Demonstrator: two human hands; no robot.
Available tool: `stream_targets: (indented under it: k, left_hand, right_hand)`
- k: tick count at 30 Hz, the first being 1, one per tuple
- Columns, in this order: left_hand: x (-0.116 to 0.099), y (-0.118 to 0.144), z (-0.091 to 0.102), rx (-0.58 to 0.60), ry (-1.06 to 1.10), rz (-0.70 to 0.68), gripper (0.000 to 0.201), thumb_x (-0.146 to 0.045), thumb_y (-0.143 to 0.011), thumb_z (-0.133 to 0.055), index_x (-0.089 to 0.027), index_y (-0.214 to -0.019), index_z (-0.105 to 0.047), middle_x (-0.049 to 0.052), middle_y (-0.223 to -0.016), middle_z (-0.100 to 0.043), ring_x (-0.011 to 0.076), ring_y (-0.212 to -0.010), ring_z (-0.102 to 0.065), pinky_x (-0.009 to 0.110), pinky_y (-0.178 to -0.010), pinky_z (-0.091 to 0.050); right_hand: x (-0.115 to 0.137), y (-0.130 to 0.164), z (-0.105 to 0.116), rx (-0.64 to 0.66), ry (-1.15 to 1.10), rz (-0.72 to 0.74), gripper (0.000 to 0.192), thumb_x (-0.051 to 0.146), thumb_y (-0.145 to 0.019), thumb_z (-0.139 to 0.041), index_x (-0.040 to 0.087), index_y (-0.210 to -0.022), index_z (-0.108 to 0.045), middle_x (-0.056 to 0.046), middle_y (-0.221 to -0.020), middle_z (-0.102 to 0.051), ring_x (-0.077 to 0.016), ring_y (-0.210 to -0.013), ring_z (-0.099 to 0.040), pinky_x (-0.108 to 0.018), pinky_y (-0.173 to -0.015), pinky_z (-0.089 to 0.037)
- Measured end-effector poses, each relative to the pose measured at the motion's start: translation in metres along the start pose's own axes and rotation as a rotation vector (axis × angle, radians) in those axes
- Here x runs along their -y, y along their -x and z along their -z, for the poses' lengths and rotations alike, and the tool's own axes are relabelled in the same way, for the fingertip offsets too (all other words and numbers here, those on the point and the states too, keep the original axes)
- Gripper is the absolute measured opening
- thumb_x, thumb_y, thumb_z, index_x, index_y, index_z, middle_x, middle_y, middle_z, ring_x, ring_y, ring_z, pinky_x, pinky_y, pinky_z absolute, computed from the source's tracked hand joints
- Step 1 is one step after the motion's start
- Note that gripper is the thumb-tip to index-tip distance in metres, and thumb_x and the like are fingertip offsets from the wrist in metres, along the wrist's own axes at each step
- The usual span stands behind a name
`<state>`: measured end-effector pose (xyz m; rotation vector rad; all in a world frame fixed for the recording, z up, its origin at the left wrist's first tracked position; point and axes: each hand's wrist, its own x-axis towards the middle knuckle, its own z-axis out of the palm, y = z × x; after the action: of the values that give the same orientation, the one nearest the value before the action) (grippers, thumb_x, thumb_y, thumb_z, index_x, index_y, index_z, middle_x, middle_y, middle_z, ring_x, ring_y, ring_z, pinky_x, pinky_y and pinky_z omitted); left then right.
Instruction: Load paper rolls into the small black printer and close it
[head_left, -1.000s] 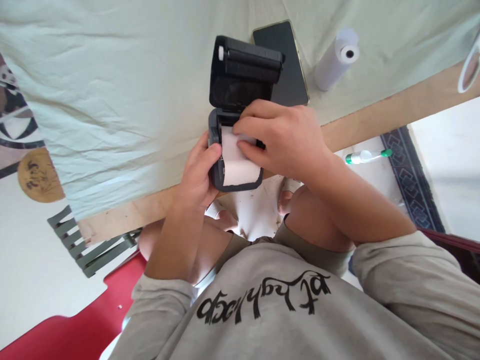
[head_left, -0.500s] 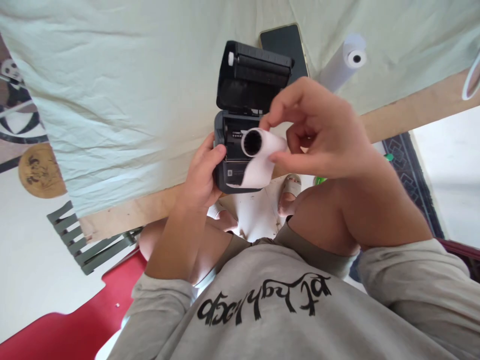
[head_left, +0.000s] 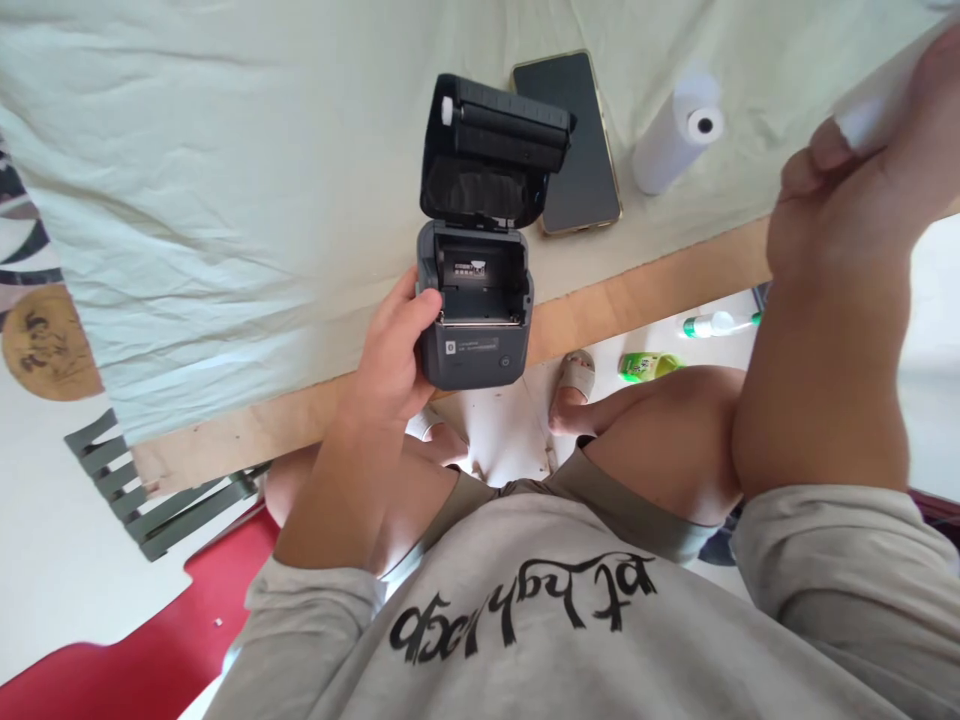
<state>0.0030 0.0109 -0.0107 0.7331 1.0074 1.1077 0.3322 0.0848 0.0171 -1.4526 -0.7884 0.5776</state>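
Head view: left hand (head_left: 390, 350) wraps its fingers round the side of a small dark printer (head_left: 472, 335) at the worktop (head_left: 645, 285) edge. Printer lid (head_left: 487, 150) is flipped up and the paper bay (head_left: 480, 280) shows nothing but a label inside. Right hand (head_left: 862, 170) is raised at the right edge, fingers curled on a white paper roll (head_left: 874, 110), partly cut off by the frame. Spare roll (head_left: 675, 130) and phone (head_left: 574, 140) lie on the cloth (head_left: 225, 150) beyond the printer.

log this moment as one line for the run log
left hand: grips open printer | paper bay: empty | right hand: raised at right, holds paper roll | table: phone, spare roll
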Motion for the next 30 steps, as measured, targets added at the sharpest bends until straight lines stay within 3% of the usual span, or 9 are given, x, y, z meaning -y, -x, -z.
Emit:
stream_targets:
  k: [2,5,7,12,16,19,23,26,30]
  left_hand:
    - [-0.002,0.001,-0.002,-0.022,-0.026,0.009,0.027,-0.039,-0.086,-0.067,-0.017,-0.101,-0.067,0.003,-0.087,-0.072,0.018,-0.076,-0.073,0.029,-0.068,-0.06]
    - [-0.005,0.002,-0.005,-0.023,0.007,0.023,0.025,-0.038,-0.086,-0.065,-0.017,-0.101,-0.068,0.003,-0.086,-0.073,0.0175,-0.073,-0.073,0.029,-0.066,-0.061]
    - [-0.004,0.002,-0.005,-0.012,0.043,0.032,0.025,-0.037,-0.086,-0.066,-0.017,-0.101,-0.07,0.003,-0.086,-0.074,0.0169,-0.07,-0.073,0.029,-0.065,-0.061]
    - [-0.002,0.0,-0.002,0.035,0.139,0.006,0.022,-0.035,-0.087,-0.07,-0.017,-0.098,-0.075,0.001,-0.084,-0.077,0.0143,-0.062,-0.069,0.032,-0.069,-0.062]
    - [-0.003,0.001,-0.003,0.043,0.167,0.021,0.022,-0.032,-0.088,-0.069,-0.017,-0.102,-0.076,0.001,-0.088,-0.079,0.0149,-0.066,-0.07,0.031,-0.07,-0.06]
    - [-0.003,0.001,-0.004,0.046,0.172,0.018,0.022,-0.032,-0.089,-0.069,-0.017,-0.103,-0.076,0.001,-0.088,-0.08,0.0143,-0.064,-0.07,0.028,-0.06,-0.057]
    - [-0.003,0.001,-0.003,0.044,0.155,0.022,0.024,-0.034,-0.087,-0.071,-0.017,-0.104,-0.075,0.001,-0.09,-0.08,0.0145,-0.068,-0.072,0.026,-0.055,-0.054]
    - [-0.002,0.001,-0.003,0.022,0.134,0.018,0.025,-0.037,-0.086,-0.071,-0.016,-0.099,-0.075,0.002,-0.086,-0.079,0.0157,-0.07,-0.073,0.026,-0.055,-0.054]
    - [-0.004,0.002,-0.005,0.007,0.117,0.042,0.025,-0.037,-0.086,-0.07,-0.018,-0.1,-0.075,0.002,-0.086,-0.079,0.0171,-0.072,-0.072,0.029,-0.056,-0.055]
  right_hand:
    - [-0.016,-0.016,0.008,-0.075,0.059,0.114,0.011,0.018,-0.094,-0.045,0.027,-0.096,-0.039,0.001,-0.088,-0.044,-0.0092,-0.06,-0.038,-0.024,-0.05,-0.029]
    - [-0.028,-0.022,0.014,0.111,0.301,0.28,0.023,0.012,-0.084,-0.062,0.028,-0.09,-0.048,0.0,-0.085,-0.05,-0.0137,-0.075,-0.048,-0.029,-0.068,-0.042]
    - [-0.028,-0.018,0.014,0.217,0.436,0.351,0.027,0.011,-0.078,-0.068,0.03,-0.089,-0.051,0.0,-0.091,-0.058,-0.0162,-0.085,-0.051,-0.032,-0.082,-0.042]
    - [-0.024,-0.011,0.01,0.182,0.744,0.304,0.036,0.018,-0.072,-0.072,0.03,-0.103,-0.057,-0.005,-0.103,-0.065,-0.0217,-0.091,-0.055,-0.039,-0.088,-0.039]
    - [-0.017,-0.007,0.013,0.113,0.837,0.236,0.067,0.019,-0.063,-0.081,0.028,-0.125,-0.055,-0.01,-0.131,-0.061,-0.0244,-0.102,-0.062,-0.043,-0.091,-0.043]
    - [-0.007,0.003,0.017,0.239,0.762,0.41,0.087,0.018,-0.061,-0.084,0.027,-0.14,-0.048,-0.011,-0.15,-0.05,-0.0258,-0.127,-0.057,-0.043,-0.107,-0.042]
    - [0.003,0.02,0.006,0.297,0.64,0.726,0.06,0.02,-0.074,-0.072,0.013,-0.131,-0.056,-0.018,-0.133,-0.058,-0.0264,-0.127,-0.057,-0.042,-0.107,-0.044]
    - [0.008,0.033,-0.013,0.303,0.728,0.647,0.047,0.013,-0.075,-0.063,0.013,-0.122,-0.058,-0.02,-0.124,-0.06,-0.0274,-0.116,-0.059,-0.041,-0.09,-0.051]
    - [0.011,0.04,-0.03,0.291,0.836,0.573,0.038,0.013,-0.08,-0.058,0.017,-0.118,-0.058,-0.023,-0.124,-0.058,-0.0283,-0.112,-0.058,-0.042,-0.096,-0.049]
